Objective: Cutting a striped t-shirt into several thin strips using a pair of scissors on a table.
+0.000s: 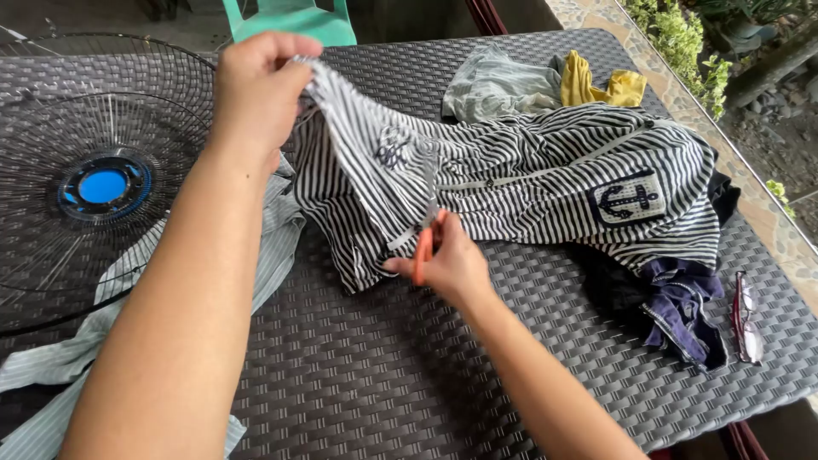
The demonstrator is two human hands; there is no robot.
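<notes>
A navy-and-white striped garment (528,170) with an anchor patch (629,198) lies across the dark woven table (383,375). My left hand (256,89) is shut on one edge of it and lifts that edge up at the table's far side. My right hand (447,260) grips orange-handled scissors (423,247). Their blades point up into the striped cloth near its middle fold. The blade tips are partly hidden by the fabric.
A fan guard with a blue hub (102,183) lies at the left. Pale striped cloth (77,349) trails beneath my left arm. Grey and yellow garments (545,81) sit at the far side, dark blue cloth (682,307) and red-framed glasses (746,319) at the right. A green chair (294,21) stands beyond.
</notes>
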